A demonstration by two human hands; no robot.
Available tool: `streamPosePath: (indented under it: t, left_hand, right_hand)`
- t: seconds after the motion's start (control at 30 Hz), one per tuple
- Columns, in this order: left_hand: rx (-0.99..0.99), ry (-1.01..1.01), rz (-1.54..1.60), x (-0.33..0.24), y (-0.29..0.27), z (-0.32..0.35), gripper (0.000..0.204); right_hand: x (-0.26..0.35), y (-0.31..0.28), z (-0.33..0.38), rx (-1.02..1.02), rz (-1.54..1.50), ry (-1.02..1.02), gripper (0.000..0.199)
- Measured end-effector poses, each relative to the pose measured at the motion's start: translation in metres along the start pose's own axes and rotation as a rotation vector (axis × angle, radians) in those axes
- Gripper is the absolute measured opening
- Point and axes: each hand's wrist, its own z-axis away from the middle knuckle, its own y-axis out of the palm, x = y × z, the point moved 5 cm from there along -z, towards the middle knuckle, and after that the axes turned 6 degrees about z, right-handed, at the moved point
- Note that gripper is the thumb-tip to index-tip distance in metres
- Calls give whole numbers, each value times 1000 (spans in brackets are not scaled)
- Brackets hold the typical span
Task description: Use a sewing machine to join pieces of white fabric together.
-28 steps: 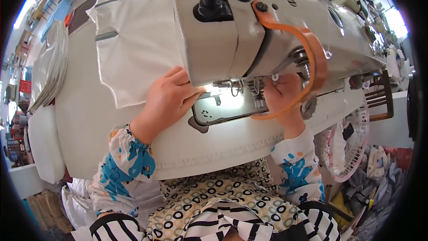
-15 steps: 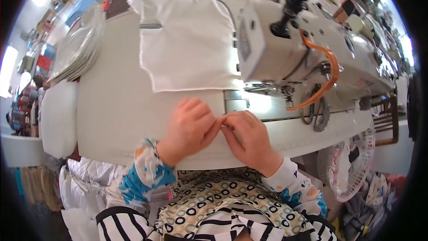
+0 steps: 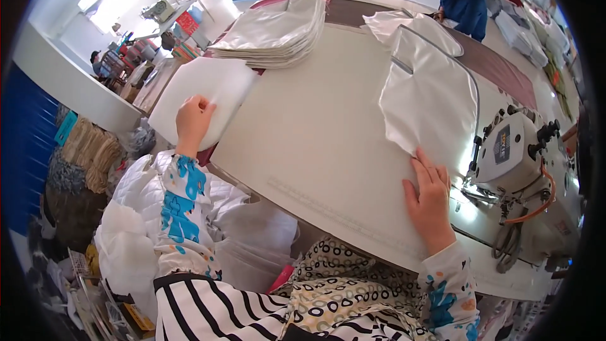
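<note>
My left hand (image 3: pixel 194 120) is over a white pad of soft sheet material (image 3: pixel 237 85) at the table's left edge. Its fingers are curled together; whether a sheet is pinched between them cannot be made out. On the right, my right hand (image 3: pixel 430 199) lies with fingers stretched out, fingertips touching the near corner of a white satin-like fabric piece (image 3: pixel 435 91) with dark edging and a short grey strip. That piece lies left of the sewing machine (image 3: pixel 514 145), its right side by the machine head. Another white piece (image 3: pixel 385 24) shows behind it.
A stack of white fabric pieces (image 3: pixel 274 35) lies at the table's far left. Quilted white material (image 3: pixel 136 215) hangs below the left edge. An orange curved guard (image 3: pixel 546 196) sticks out from the machine. Another person (image 3: pixel 466 3) is beyond the table.
My view has swung left. My hands, together before the machine earlier, are now apart: the left has moved to the white pad, the right to the fabric's near corner.
</note>
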Motion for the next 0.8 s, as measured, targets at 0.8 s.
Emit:
streamPosePath:
  t: [0.8]
  left_hand:
    - [-111, 346, 453, -222, 37, -75, 19]
  right_hand:
    - [80, -7, 53, 103, 2, -200, 47]
